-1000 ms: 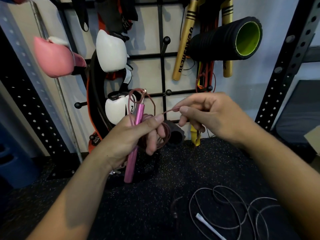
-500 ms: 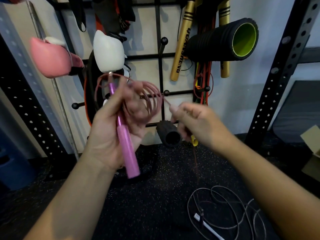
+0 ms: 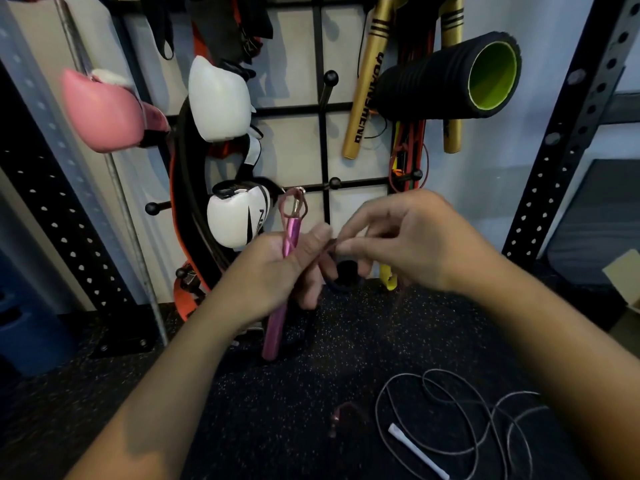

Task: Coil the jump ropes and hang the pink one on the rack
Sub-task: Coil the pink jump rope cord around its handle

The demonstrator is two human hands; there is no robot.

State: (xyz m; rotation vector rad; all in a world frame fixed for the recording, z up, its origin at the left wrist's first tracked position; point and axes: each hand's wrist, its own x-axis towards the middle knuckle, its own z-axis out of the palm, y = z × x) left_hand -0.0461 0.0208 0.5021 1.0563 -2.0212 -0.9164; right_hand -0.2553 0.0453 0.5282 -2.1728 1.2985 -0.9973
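Note:
My left hand (image 3: pixel 280 271) grips the pink jump rope's handle (image 3: pixel 281 296), held nearly upright, with coils of its thin dark-pink cord under the thumb. My right hand (image 3: pixel 405 240) pinches the cord right beside the left thumb. The cord's loose end (image 3: pixel 341 415) trails blurred above the floor. A white jump rope (image 3: pixel 460 420) lies in loose loops on the black floor at lower right, its white handle (image 3: pixel 415 450) pointing toward me. The black wall rack (image 3: pixel 323 140) with ball-tipped pegs stands straight ahead behind my hands.
On the rack hang a pink boxing glove (image 3: pixel 104 112), white gloves (image 3: pixel 218 98), gold sticks (image 3: pixel 365 84), straps and a black foam roller (image 3: pixel 446 77). Perforated black uprights (image 3: pixel 568 133) flank the rack. A cardboard box (image 3: pixel 623 275) sits at the right edge.
My left hand has dropped and turned the handle back upright. My right hand has moved left and up with the cord to meet the left thumb, laying on another loop.

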